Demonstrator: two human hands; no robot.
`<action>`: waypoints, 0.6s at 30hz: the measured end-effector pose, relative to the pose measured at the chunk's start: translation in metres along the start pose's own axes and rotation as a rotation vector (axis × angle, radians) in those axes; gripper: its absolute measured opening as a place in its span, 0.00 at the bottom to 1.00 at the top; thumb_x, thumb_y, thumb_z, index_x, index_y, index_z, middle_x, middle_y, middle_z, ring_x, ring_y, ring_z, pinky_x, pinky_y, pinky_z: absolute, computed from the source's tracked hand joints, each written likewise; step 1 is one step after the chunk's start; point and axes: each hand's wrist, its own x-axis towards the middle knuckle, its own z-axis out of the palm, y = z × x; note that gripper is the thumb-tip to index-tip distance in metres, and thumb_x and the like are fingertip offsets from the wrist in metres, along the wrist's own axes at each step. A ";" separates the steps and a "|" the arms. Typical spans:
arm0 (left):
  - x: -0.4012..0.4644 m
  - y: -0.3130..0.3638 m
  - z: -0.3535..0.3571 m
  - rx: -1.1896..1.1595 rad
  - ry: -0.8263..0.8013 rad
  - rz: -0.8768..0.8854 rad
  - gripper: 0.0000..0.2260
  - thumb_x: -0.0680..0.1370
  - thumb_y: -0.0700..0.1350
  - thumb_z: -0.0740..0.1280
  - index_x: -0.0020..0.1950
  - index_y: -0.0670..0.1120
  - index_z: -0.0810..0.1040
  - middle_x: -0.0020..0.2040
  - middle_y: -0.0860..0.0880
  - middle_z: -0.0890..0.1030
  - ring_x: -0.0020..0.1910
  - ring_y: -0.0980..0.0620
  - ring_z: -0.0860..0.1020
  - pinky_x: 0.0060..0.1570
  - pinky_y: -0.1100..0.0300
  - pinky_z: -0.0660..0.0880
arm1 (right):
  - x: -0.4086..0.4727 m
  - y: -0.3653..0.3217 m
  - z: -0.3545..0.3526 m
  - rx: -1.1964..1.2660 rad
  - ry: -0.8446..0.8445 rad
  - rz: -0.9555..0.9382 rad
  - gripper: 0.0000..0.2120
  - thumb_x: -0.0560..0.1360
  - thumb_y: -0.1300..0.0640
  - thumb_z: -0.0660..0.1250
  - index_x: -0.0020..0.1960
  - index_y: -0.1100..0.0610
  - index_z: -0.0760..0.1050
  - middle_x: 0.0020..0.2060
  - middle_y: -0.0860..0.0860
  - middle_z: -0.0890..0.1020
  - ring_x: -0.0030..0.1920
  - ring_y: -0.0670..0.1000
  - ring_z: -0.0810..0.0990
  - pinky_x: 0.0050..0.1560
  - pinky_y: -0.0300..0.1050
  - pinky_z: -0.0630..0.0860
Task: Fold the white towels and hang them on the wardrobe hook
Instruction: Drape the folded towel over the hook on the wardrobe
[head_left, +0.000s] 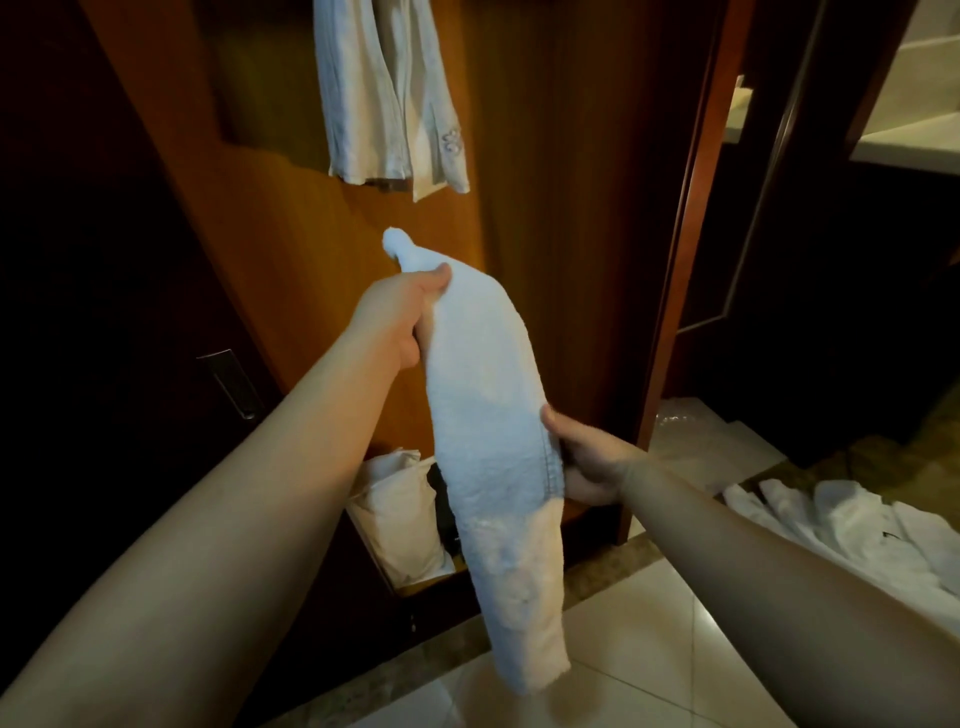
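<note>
Folded white terry towel (485, 415) is held mid-air before the brown wooden wardrobe (545, 234). Left hand (400, 317) has its grip closed round the upper end; right hand (587, 467) pinches the stitched edge lower down. Towel tail hangs below both.

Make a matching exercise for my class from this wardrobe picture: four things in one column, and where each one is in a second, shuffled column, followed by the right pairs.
Things
1. left hand
2. right hand
3. pale garment
4. crumpled white cloth

Places
A. lying on the tiled floor at the right
B. gripping the white towel near its upper end
C. hanging inside the wardrobe, above the towel
D. pinching the towel's stitched edge, lower down

Pairs: 1-B, 2-D, 3-C, 4-A
</note>
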 end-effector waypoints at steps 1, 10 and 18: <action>0.002 0.002 0.000 0.014 0.018 -0.003 0.29 0.75 0.51 0.75 0.72 0.43 0.70 0.65 0.43 0.78 0.63 0.41 0.77 0.66 0.43 0.73 | -0.001 -0.001 0.003 -0.034 0.002 -0.011 0.43 0.45 0.43 0.88 0.56 0.59 0.82 0.52 0.56 0.86 0.52 0.54 0.86 0.55 0.51 0.81; 0.019 0.016 0.012 0.134 0.093 0.021 0.31 0.78 0.53 0.71 0.76 0.44 0.65 0.70 0.44 0.74 0.68 0.42 0.73 0.64 0.47 0.69 | -0.004 -0.008 0.015 -0.408 0.165 0.106 0.13 0.79 0.62 0.67 0.63 0.58 0.75 0.57 0.56 0.84 0.57 0.54 0.84 0.58 0.47 0.81; 0.017 -0.019 -0.005 -0.095 -0.333 -0.098 0.27 0.79 0.66 0.61 0.59 0.43 0.77 0.46 0.47 0.81 0.43 0.51 0.82 0.42 0.58 0.80 | -0.013 -0.034 0.020 0.077 0.179 -0.129 0.19 0.72 0.58 0.60 0.60 0.61 0.77 0.52 0.59 0.85 0.52 0.58 0.85 0.52 0.51 0.82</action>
